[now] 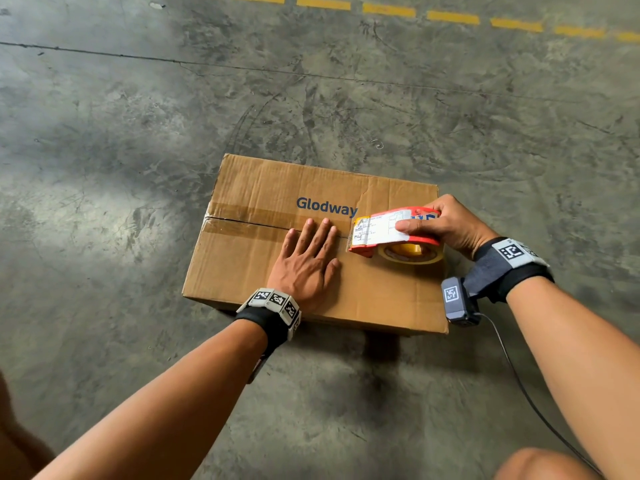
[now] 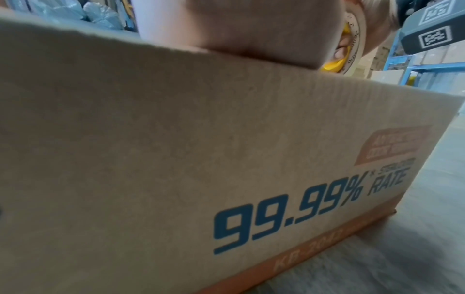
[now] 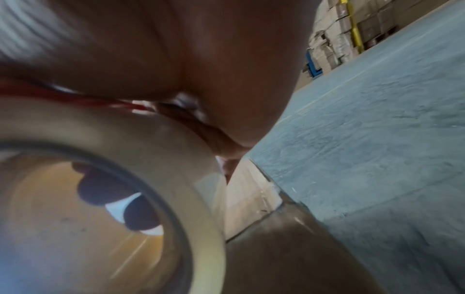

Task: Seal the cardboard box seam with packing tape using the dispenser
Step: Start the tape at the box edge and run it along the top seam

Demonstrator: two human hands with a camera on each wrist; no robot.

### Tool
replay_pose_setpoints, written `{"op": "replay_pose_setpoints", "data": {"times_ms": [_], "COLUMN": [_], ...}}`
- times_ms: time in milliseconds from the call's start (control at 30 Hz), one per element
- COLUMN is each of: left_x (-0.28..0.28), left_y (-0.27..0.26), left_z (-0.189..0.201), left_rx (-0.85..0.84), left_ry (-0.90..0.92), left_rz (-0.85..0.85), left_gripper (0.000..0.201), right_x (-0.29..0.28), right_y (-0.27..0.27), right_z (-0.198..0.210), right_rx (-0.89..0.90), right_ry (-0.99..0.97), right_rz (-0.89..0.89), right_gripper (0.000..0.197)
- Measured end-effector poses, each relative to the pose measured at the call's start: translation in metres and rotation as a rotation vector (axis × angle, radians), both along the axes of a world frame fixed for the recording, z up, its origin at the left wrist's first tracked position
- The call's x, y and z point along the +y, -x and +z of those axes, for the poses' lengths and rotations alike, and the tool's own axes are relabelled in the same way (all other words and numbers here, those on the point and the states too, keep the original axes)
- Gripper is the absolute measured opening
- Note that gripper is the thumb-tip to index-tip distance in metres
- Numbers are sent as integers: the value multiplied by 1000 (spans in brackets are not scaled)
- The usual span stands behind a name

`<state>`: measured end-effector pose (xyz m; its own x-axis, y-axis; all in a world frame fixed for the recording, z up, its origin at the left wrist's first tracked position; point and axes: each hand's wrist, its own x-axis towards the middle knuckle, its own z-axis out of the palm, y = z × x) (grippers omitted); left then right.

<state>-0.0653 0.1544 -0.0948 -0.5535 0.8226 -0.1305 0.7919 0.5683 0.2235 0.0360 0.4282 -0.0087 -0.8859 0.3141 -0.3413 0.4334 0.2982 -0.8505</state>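
Note:
A brown cardboard box [image 1: 249, 271] marked "Glodway" stands on the concrete floor, its top seam [image 1: 249, 224] running left to right between strips of old tape. My left hand [image 1: 308, 258] lies flat on the top with straight fingers, fingertips at the seam. My right hand [image 1: 446, 225] grips a red tape dispenser [image 1: 381, 230] holding a roll of clear tape [image 1: 412, 254]; its front end sits on the seam just right of my left fingers. The left wrist view shows the box side [image 2: 176, 159] printed "99.99% RATE". The tape roll [image 3: 125, 159] fills the blurred right wrist view.
Bare grey concrete floor [image 1: 311, 81] surrounds the box, with a dashed yellow line [image 1: 388, 10] at the far edge. A cable [image 1: 519, 382] trails from my right wrist. My knee [image 1: 540, 465] shows at bottom right. Blue racking [image 2: 427, 65] and stacked cartons [image 3: 337, 29] stand in the distance.

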Motion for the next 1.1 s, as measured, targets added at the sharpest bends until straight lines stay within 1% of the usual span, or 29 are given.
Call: {"op": "replay_pose_setpoints", "data": {"times_ms": [33, 67, 100, 200, 300, 333, 400, 433, 467, 667, 733, 833, 867, 1000, 1100], "left_x": [0, 0, 0, 0, -1, -2, -1, -1, 0, -1, -1, -1, -1, -1, -2], "left_y": [-1, -1, -1, 0, 1, 1, 1, 1, 1, 0, 0, -1, -1, -2, -2], "left_z": [1, 1, 1, -1, -3, -2, -2, -1, -2, -4, -3, -3, -3, -2, -2], "left_rx": [3, 6, 7, 6, -4, -7, -13, -16, -17, -11, -5, -4, -4, -2, -1], "left_ry": [-4, -5, -3, -2, -2, -4, -3, -2, -1, -2, -7, -10, -12, -23, -23], "left_rz": [3, 6, 9, 19, 17, 16, 18, 20, 21, 27, 28, 32, 34, 29, 25], "left_gripper": [64, 64, 64, 65, 64, 64, 64, 64, 64, 64, 64, 64, 64, 64, 64], "right_x": [0, -1, 0, 4, 12, 16, 22, 25, 26, 30, 31, 31, 31, 34, 41], "right_y": [3, 7, 10, 18, 17, 15, 11, 9, 7, 6, 6, 3, 1, -10, -20], "right_z": [4, 8, 10, 12, 12, 13, 15, 16, 17, 20, 19, 17, 16, 16, 17], "right_rx": [-9, -19, -22, -25, -76, -84, -90, -98, -105, -111, -98, -78, -74, -98, -86], "right_ry": [-10, -23, -37, -102, -163, -173, -186, -192, -193, -197, -208, -208, -208, -199, -209], "right_rz": [21, 45, 61, 78, 100, 100, 103, 102, 102, 139, 142, 145, 141, 82, 62], "right_gripper": [56, 45, 41, 52, 48, 53, 71, 77, 79, 66, 71, 71, 74, 79, 94]}}
